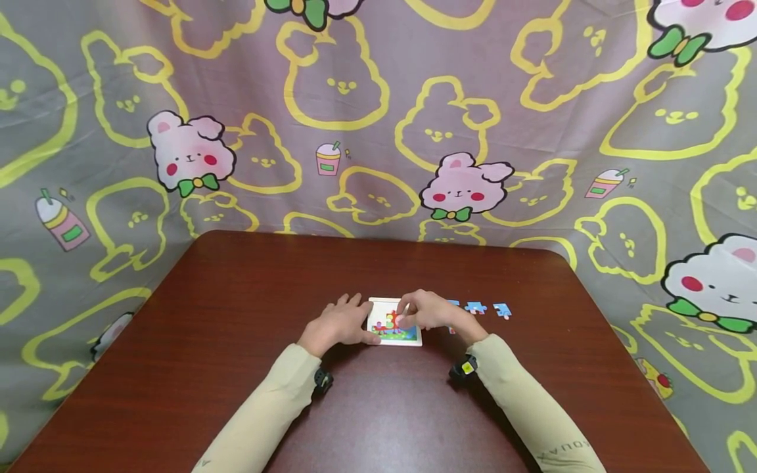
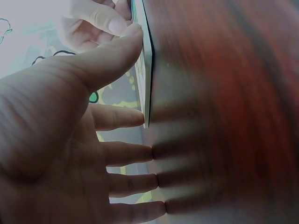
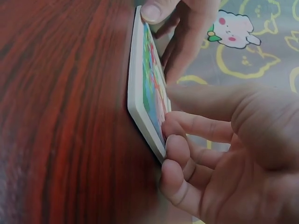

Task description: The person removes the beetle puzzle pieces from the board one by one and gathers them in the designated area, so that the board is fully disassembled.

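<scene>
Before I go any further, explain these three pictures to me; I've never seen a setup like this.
There is no robot here: a person works with two bare hands. The wide picture comes from a camera worn on the head; the other two come from wrist cameras, left and right, each looking at that hand's work. On the brown table lie a white-framed jigsaw board, partly filled, and loose blue puzzle pieces to its right. The left hand touches the board's edge. The right hand reaches over the board with bent fingers; whether they pinch a piece, I cannot tell.
</scene>
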Demonstrator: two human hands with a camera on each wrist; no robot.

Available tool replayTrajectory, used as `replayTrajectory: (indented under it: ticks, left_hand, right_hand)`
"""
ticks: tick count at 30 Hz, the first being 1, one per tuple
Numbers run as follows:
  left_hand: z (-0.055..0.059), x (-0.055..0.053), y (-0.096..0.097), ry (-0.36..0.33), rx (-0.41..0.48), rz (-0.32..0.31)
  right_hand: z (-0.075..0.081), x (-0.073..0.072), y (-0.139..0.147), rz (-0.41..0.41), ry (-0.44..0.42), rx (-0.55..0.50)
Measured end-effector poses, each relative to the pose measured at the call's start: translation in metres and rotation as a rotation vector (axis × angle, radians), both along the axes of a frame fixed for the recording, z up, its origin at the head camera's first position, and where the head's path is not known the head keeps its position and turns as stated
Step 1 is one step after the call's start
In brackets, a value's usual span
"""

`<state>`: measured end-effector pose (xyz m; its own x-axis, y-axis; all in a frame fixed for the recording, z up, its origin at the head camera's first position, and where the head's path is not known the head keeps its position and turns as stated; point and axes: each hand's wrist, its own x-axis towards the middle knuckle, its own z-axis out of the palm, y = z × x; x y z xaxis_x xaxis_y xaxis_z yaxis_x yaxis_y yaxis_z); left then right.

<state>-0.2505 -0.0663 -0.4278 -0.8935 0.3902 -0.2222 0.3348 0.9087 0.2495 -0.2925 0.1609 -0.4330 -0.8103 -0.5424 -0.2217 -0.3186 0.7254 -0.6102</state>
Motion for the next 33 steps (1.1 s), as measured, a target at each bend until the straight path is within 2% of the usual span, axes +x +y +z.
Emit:
replayTrajectory:
  ticks: [7,16,24,33]
  left_hand:
    - [0.0,0.001,0.0,0.0,-0.002,-0.002]
    - [0.0,0.001,0.001,0.002,-0.009,-0.009]
    - [-0.001,0.002,0.0,-0.006,-0.006,-0.004]
    - [-0.001,0.002,0.0,-0.007,-0.004,-0.001]
  right_hand:
    - [0.001,0.003,-0.006,-0.04,0.029,0.046]
    - [-0.002,0.008,-0.011,-0.021,0.127,0.088]
    - [-0.001,0.01,-0.012,-0.033,0.11,0.087]
    - [0.0,0.01,-0.012,-0.014,0.137,0.082]
